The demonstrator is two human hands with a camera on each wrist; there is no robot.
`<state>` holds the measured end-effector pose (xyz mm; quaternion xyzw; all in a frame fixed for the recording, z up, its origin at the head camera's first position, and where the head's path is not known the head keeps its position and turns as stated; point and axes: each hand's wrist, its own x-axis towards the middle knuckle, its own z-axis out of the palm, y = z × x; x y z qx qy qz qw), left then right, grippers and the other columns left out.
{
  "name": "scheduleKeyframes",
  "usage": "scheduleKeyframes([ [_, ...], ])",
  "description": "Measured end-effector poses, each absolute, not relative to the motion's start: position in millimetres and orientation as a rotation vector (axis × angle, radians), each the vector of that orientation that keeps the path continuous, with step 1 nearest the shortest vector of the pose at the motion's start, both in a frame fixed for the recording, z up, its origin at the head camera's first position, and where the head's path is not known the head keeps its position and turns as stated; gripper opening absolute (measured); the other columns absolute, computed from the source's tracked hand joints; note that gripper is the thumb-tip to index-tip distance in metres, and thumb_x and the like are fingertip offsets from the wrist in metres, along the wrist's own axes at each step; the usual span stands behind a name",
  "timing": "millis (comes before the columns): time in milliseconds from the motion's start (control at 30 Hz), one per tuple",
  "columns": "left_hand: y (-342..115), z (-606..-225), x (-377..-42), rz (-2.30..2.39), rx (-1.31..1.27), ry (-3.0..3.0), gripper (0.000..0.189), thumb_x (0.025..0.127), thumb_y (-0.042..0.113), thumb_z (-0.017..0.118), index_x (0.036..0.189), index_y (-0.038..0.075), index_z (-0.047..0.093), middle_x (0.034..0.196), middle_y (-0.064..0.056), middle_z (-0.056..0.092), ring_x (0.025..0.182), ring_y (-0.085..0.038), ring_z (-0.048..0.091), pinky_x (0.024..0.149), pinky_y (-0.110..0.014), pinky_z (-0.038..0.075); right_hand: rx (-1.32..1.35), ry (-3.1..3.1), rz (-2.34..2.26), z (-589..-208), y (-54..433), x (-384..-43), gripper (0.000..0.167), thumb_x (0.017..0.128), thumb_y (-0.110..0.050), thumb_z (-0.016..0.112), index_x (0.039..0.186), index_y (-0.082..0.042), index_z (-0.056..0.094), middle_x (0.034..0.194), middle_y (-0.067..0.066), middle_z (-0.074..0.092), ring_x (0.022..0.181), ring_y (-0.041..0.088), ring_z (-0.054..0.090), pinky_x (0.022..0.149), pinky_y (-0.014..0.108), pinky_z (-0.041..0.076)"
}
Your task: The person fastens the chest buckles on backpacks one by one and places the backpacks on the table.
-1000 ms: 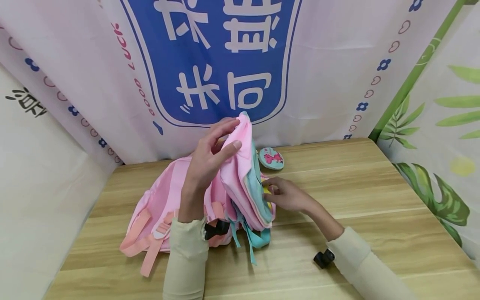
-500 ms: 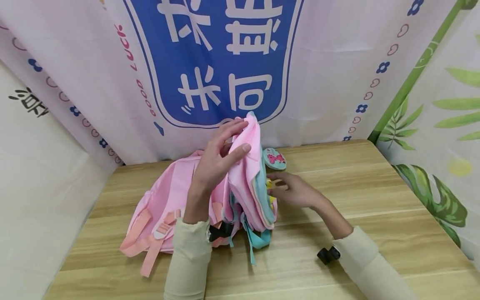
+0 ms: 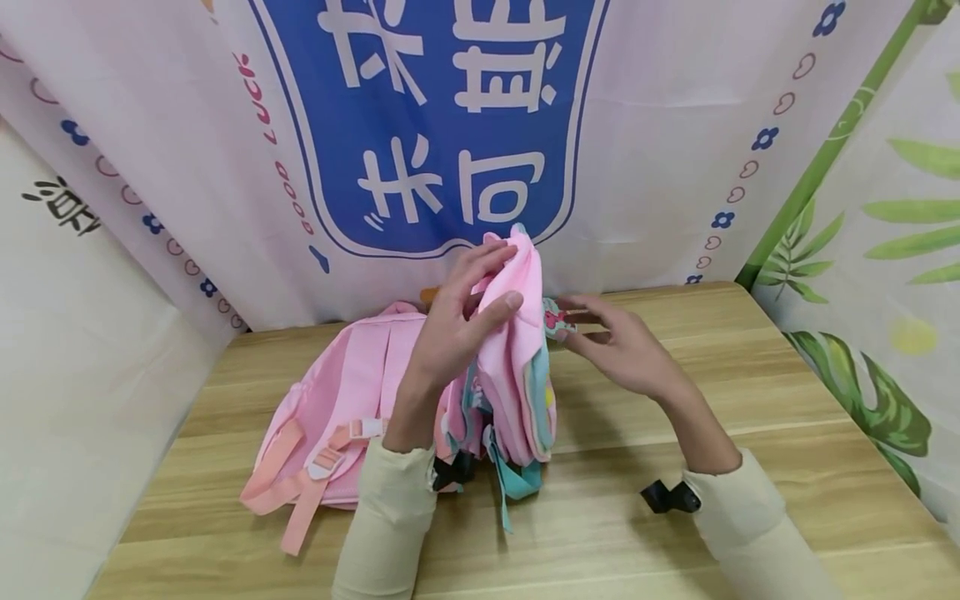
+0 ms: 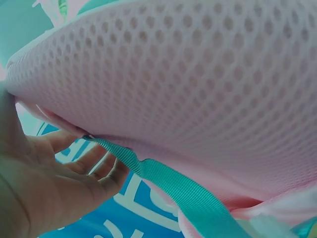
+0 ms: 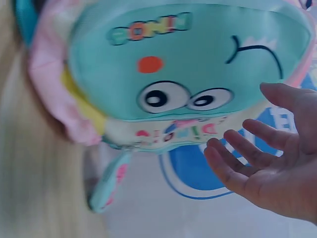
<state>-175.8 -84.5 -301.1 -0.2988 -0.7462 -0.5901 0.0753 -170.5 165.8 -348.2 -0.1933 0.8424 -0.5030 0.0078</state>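
Observation:
A small pink-and-teal backpack point(image 3: 513, 358) is held up on the table, with my left hand point(image 3: 450, 333) gripping its upper part between thumb and fingers. Its pale pink mesh panel point(image 4: 198, 84) and a teal strap point(image 4: 171, 181) fill the left wrist view. My right hand point(image 3: 630, 346) is held with fingers spread beside the teal front. In the right wrist view that front panel point(image 5: 198, 64) bears cartoon eyes and a red dot, and the same hand point(image 5: 277, 153) holds nothing. A round teal tag point(image 5: 110, 183) with a pink figure hangs from the zipper, partly covered by my fingers in the head view.
Left of the small backpack, a larger pink backpack point(image 3: 337, 375) lies with a salmon-coloured strap point(image 3: 277, 475) trailing toward the front. The wooden table point(image 3: 675, 542) meets a printed curtain point(image 3: 660, 183) at the back.
My right hand has left the small backpack's yellow side patch and moved up and back, over the round tag. My left hand has shifted right with the backpack's top.

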Motion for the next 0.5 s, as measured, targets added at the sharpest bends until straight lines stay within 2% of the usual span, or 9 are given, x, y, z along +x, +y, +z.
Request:
scheduleKeyframes([
  [233,-68,-307,-172,-1.775,-0.897,-2.241,0.063,0.099,0.029,0.06,0.16,0.012,0.051,0.17,-0.005,0.037,0.153,-0.027,0.042,0.118,-0.055,0.05,-0.61,2.688,-1.784,-324,167,-154,0.05,0.11,-0.027,0.062,0.157,-0.009,0.052,0.161,0.012,0.053,0.148,0.033,0.053,0.117,0.05,0.051],
  [400,-58,-310,-170,-1.758,-0.96,-2.251,0.072,0.1,0.049,0.058,0.164,0.016,0.046,0.175,-0.001,0.031,0.156,-0.028,0.038,0.12,-0.056,0.048,-0.673,2.701,-1.928,-315,165,-146,0.048,0.11,-0.018,0.061,0.156,-0.008,0.053,0.161,0.011,0.053,0.149,0.03,0.051,0.113,0.027,0.052],
  [500,-53,-312,-169,-1.747,-0.988,-2.284,0.08,0.099,0.06,0.059,0.166,0.02,0.042,0.176,0.002,0.029,0.158,-0.026,0.037,0.123,-0.054,0.045,-0.727,2.696,-1.978,-313,167,-143,0.047,0.111,-0.014,0.059,0.156,-0.007,0.053,0.162,0.009,0.053,0.15,0.029,0.051,0.11,0.017,0.05],
])
